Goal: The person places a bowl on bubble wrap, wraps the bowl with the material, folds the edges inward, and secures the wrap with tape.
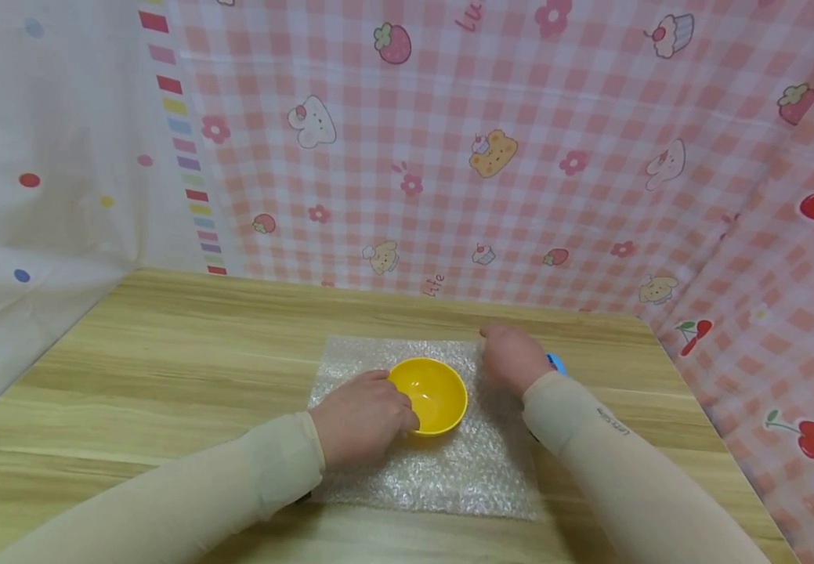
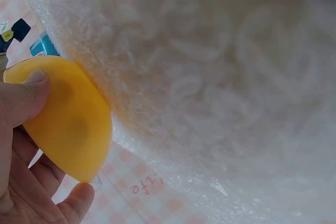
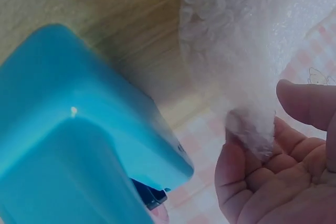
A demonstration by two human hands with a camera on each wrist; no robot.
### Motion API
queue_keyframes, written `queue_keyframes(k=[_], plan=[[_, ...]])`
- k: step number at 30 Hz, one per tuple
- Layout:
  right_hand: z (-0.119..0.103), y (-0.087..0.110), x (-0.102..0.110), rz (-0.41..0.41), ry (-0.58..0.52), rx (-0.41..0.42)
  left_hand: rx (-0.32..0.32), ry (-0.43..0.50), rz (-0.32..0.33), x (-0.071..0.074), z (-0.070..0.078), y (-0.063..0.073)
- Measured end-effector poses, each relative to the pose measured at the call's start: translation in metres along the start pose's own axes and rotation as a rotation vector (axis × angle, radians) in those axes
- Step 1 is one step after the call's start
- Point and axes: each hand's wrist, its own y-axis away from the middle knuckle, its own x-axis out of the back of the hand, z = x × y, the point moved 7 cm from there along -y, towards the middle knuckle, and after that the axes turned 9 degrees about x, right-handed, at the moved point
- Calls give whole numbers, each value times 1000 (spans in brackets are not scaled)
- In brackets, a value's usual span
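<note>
A yellow bowl (image 1: 426, 403) sits mouth up on a sheet of clear bubble wrap (image 1: 442, 482). My left hand (image 1: 364, 419) grips the bowl by its left side, and in the left wrist view the thumb (image 2: 32, 98) presses against the bowl's outside. At the far right corner of the bubble wrap is my right hand (image 1: 515, 360). In the right wrist view, that corner (image 3: 252, 129) lies against the right hand's fingers (image 3: 231, 166), while the thumb (image 3: 304, 100) stands apart from it. Part of the sheet there is lifted off the table.
A glossy blue plastic object (image 3: 79, 124) with a dark part stands beside the right hand; the right forearm mostly hides it in the head view. Wood-grain table (image 1: 223, 337) surrounds the sheet. Printed cloth (image 1: 414, 141) hangs behind and on both sides.
</note>
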Motion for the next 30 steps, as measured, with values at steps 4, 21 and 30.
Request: queue_keyframes(k=[4,21,30], plan=[[4,-1,1,16,-85,-20,8,11,-9,0,-1,0],[13,14,10,15,-205,-63,-2,7,7,1,0,1],[16,18,8,-27,-215,-36,-5,6,8,3,0,1]])
